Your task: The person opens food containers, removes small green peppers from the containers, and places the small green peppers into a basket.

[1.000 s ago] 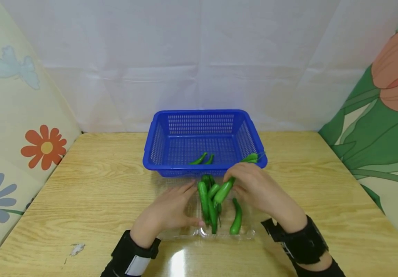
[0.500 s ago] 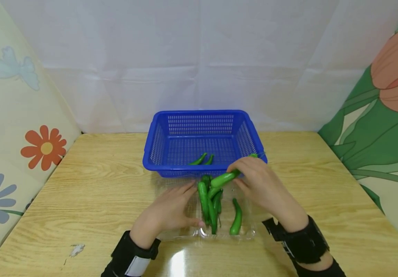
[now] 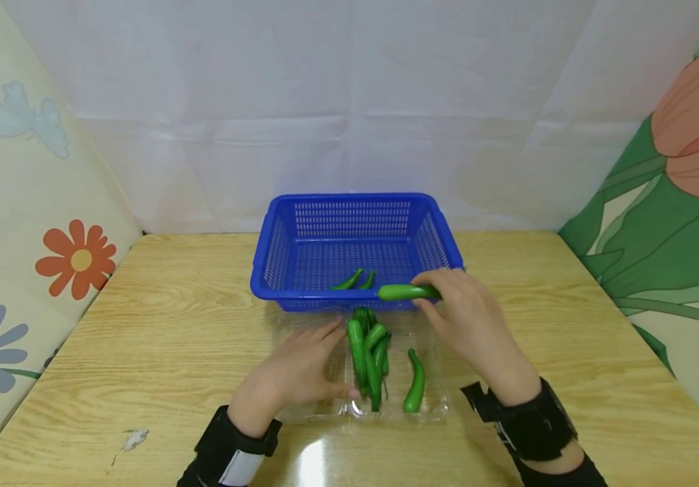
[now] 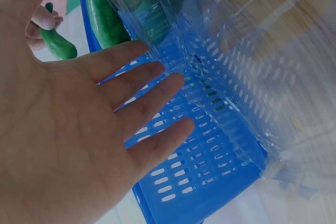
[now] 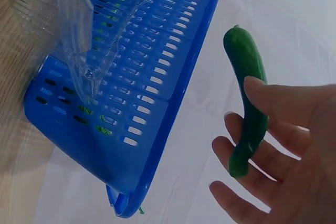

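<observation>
Between thumb and fingers, my right hand (image 3: 465, 314) pinches a green chili pepper (image 3: 404, 292), held level at the blue basket's near rim in the head view. The right wrist view shows this pepper (image 5: 249, 66) slightly curved, thumb across its middle. My left hand (image 3: 291, 368) lies with fingers extended at the left side of the pepper pile, over a clear plastic clamshell box (image 3: 435, 399). Its fingers (image 4: 147, 103) are spread and straight at the clear plastic in the left wrist view. Several green peppers (image 3: 358, 352) are heaped in the box, and one pepper (image 3: 414, 385) lies apart at the right.
Directly behind the box stands a blue perforated basket (image 3: 349, 295). Two pepper ends (image 3: 349, 280) show inside it, near its front wall. All this sits on a wood-grain table (image 3: 191, 325), with a white cloth (image 3: 349, 101) hanging behind and patterned sheets at both sides.
My right hand has lifted the pepper from the pile, up and away to the basket's rim, turning it from slanted to level. My left hand has stayed in place.
</observation>
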Motion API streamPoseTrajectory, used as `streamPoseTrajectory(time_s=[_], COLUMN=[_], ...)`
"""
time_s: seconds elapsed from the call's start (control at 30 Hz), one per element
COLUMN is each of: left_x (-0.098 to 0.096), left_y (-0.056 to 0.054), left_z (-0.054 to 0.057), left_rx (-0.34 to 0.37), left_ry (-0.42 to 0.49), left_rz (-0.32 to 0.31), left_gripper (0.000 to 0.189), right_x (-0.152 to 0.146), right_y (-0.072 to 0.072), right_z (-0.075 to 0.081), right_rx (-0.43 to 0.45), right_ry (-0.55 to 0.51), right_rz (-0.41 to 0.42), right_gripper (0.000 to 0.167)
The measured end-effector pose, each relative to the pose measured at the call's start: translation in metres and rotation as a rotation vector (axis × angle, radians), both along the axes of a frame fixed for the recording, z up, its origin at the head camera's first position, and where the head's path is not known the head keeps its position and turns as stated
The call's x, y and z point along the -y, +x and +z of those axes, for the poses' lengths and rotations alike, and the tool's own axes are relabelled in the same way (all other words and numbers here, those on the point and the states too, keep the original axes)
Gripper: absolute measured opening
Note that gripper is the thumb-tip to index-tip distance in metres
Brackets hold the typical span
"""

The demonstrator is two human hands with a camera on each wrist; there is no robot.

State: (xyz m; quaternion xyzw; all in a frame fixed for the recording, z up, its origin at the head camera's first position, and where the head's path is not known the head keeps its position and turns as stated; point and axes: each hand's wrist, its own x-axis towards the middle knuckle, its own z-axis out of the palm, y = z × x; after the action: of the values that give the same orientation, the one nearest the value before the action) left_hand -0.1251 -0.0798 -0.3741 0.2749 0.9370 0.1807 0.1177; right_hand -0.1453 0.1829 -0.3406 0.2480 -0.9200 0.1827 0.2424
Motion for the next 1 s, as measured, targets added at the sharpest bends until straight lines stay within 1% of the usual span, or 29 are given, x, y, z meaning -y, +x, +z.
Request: streamPoseTrajectory(time_s=[0.27, 0.5, 1.0], left_x=[0.0, 0.001, 0.001], left_y=[0.0, 0.0, 0.0], left_z=[0.0, -0.001, -0.003], left_rx=[-0.003, -0.013, -0.007], left_ry=[0.016, 0.028, 0.024], left_rz=[-0.003, -0.009, -0.002], left_gripper=[0.098, 0.1, 0.101], right_x=[-0.003, -0.006, -0.01], right_y=[-0.001, -0.005, -0.011], right_z=[-0.001, -0.003, -0.011], right_rx=[-0.04, -0.056, -0.105], right_ry=[-0.044, -0.059, -0.098], right_rz=[-0.056, -0.098, -0.146], right_gripper=[0.029, 0.029, 0.03])
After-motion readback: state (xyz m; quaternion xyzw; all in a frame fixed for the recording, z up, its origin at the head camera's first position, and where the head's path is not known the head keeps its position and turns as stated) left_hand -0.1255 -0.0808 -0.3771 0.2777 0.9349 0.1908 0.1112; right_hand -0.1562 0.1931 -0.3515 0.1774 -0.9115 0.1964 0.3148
